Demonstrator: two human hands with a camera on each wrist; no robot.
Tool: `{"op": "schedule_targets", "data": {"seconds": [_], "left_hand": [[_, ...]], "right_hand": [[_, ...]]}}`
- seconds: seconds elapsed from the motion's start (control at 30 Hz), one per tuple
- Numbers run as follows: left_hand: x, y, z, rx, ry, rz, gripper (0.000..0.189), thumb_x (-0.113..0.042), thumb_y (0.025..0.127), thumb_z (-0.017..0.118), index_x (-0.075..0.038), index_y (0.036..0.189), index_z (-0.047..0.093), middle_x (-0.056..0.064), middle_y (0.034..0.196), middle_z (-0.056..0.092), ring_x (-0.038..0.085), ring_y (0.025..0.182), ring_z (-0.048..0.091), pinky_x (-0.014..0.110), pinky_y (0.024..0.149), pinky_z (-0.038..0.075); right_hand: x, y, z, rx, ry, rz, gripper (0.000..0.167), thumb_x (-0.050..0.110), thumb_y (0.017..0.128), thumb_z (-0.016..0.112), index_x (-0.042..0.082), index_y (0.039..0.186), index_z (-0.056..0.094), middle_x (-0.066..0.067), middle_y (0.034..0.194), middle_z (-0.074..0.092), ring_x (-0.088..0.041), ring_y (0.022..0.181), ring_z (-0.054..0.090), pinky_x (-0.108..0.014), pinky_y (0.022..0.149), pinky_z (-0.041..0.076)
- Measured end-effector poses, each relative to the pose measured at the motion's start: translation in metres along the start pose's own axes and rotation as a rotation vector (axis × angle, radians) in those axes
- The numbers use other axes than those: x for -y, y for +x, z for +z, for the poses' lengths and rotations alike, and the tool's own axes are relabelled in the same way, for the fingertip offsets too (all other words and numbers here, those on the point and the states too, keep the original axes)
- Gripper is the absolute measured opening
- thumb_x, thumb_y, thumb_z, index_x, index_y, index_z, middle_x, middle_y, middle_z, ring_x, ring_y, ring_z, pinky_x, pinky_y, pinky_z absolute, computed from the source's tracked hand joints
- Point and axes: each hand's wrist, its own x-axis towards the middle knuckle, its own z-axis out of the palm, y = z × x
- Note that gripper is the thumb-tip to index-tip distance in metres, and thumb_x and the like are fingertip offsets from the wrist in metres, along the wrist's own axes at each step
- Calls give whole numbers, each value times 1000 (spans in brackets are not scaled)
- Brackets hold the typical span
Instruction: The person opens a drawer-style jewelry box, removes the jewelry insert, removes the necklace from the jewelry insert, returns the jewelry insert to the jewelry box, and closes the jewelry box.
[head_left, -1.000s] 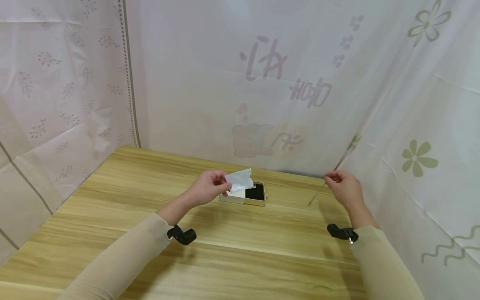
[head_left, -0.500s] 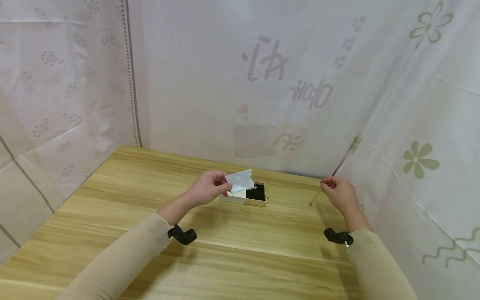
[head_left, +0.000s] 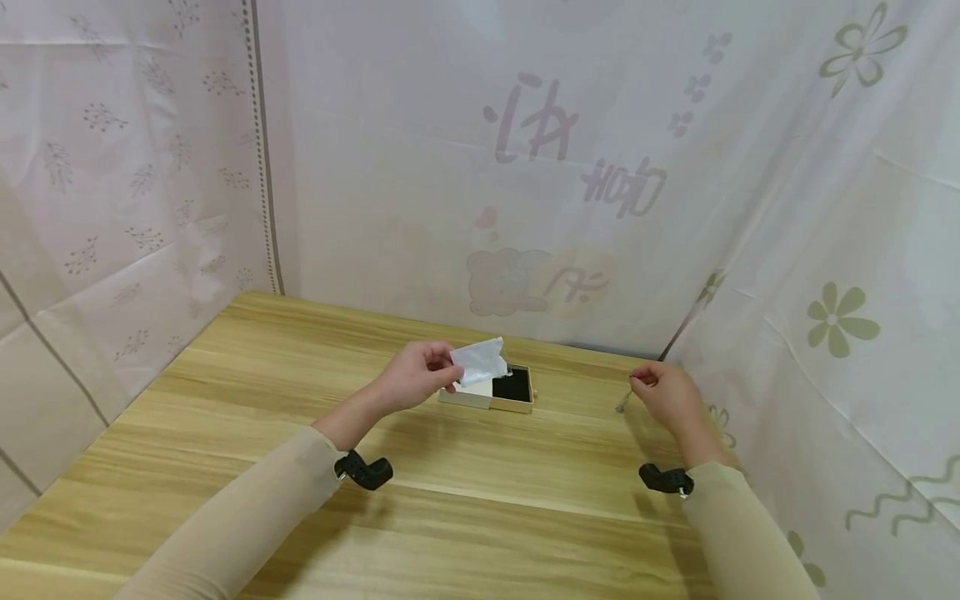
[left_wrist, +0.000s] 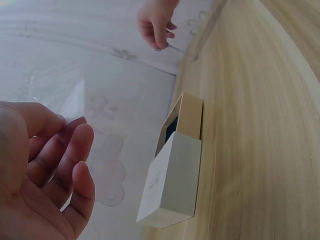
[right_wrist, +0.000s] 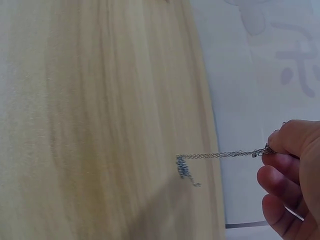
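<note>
Between thumb and fingers, my left hand (head_left: 416, 377) pinches a small clear-and-white plastic bag (head_left: 480, 362), raised above a small box. The bag (left_wrist: 62, 95) looks see-through in the left wrist view. At the right, my right hand (head_left: 667, 396) pinches a thin silver chain necklace (right_wrist: 220, 155) by one end. Its lower end is bunched on the tabletop in the right wrist view. The box has a white sleeve (left_wrist: 172, 180) and a gold-edged drawer (head_left: 512, 406) pulled partly out to the right, showing a black lining. The bag hides part of the sleeve in the head view.
The wooden table (head_left: 420, 517) runs up to a patterned curtain (head_left: 390, 167) at the back. More curtain (head_left: 840, 250) hangs close beside my right arm. Each wrist wears a black camera mount (head_left: 367, 472).
My right hand has come left and lower, and more of the chain has settled toward the table. My left hand and the bag stay in place.
</note>
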Motion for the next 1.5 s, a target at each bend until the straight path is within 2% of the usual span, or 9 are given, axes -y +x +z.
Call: {"op": "schedule_targets", "data": {"seconds": [0.23,0.6,0.83,1.13,1.5], "left_hand": [[0,-1,0,-4,-17,4,14,-19,107,71,-6,102,73,20,101,78,16,82,72,26,60,40],[1,-2,1,-9,-13,-2,12,-18,107,71,-7,103,74,23,102,78,15,81,72,25,60,41],[2,-3,1,-9,-15,-5,13,-18,107,71,-7,103,74,22,102,78,15,81,72,25,60,41],[2,-3,0,-12,-11,-4,13,-19,107,71,-7,103,74,18,99,78,15,81,72,25,60,41],[4,-3,0,-11,-15,-6,13,-18,107,71,-6,103,74,15,96,78,15,80,71,25,60,42]], "right_hand": [[-6,0,11,56,1,28,29,24,111,62,2,125,74,-23,120,77,-42,107,72,-57,89,58],[-10,-4,26,56,-31,-7,23,21,107,67,3,116,78,-17,109,81,-37,99,74,-56,89,58],[-13,-5,34,90,-42,10,20,21,108,67,5,115,77,-15,108,79,-34,98,72,-55,87,57],[-14,-7,38,113,-62,29,22,21,109,65,3,116,76,-18,110,78,-36,98,72,-58,90,57],[-21,-7,40,94,-89,31,21,20,108,66,3,114,77,-19,112,79,-40,102,72,-60,93,57]]}}
